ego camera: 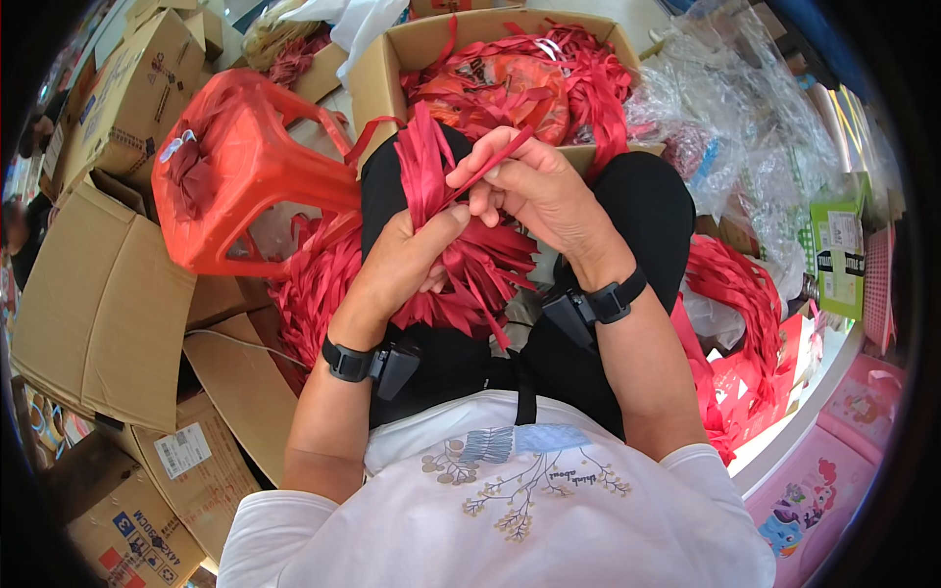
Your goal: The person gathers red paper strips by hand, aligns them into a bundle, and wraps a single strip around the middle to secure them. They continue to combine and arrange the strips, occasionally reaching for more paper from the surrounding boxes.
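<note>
My left hand (pixel 417 250) grips a bundle of red ribbon strips (pixel 474 283) around its middle, above my lap. Loops stand up past the thumb, and loose ends fan out below toward my thighs. Between the thumb and fingers of my right hand (pixel 522 180) is one narrow red strip (pixel 491 165), pinched just above the left thumb. It runs down into the bundle at the left thumb. The fingers of my left hand are partly hidden behind the ribbons.
A red plastic stool (pixel 242 169) stands at the left, dark red ribbon on its seat. Ahead, a cardboard box (pixel 375 81) holds red ribbons. More ribbon bundles (pixel 312 279) lie below the stool. Cardboard boxes (pixel 103 294) crowd the left; clear plastic wrap (pixel 735 110) lies at the right.
</note>
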The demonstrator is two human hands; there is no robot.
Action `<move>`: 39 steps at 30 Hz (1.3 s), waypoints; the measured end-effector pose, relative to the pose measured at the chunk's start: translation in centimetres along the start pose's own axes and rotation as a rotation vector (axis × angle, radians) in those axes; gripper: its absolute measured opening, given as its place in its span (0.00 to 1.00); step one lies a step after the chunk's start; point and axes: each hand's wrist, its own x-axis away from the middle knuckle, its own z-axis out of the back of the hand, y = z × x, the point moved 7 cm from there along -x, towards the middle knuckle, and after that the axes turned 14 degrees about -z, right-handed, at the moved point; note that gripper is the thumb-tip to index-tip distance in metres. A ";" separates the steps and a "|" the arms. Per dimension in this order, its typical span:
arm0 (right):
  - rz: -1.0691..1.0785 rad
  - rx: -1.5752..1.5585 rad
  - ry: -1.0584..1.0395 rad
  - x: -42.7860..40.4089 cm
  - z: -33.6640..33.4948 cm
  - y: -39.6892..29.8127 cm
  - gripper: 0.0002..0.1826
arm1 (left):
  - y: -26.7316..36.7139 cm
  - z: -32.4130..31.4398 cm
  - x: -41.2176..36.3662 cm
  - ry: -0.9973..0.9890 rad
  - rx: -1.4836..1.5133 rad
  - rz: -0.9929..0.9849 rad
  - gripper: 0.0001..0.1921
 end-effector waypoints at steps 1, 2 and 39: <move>0.001 -0.011 -0.010 0.0 0.0 0.0 0.07 | 0.0 0.0 0.0 -0.006 0.004 0.006 0.14; 0.002 -0.022 -0.020 0.0 0.0 -0.1 0.06 | 0.0 0.0 0.0 -0.011 0.008 0.011 0.14; -0.070 -0.207 0.032 -0.8 0.1 1.4 0.04 | 0.2 0.1 0.1 0.046 0.067 -0.033 0.15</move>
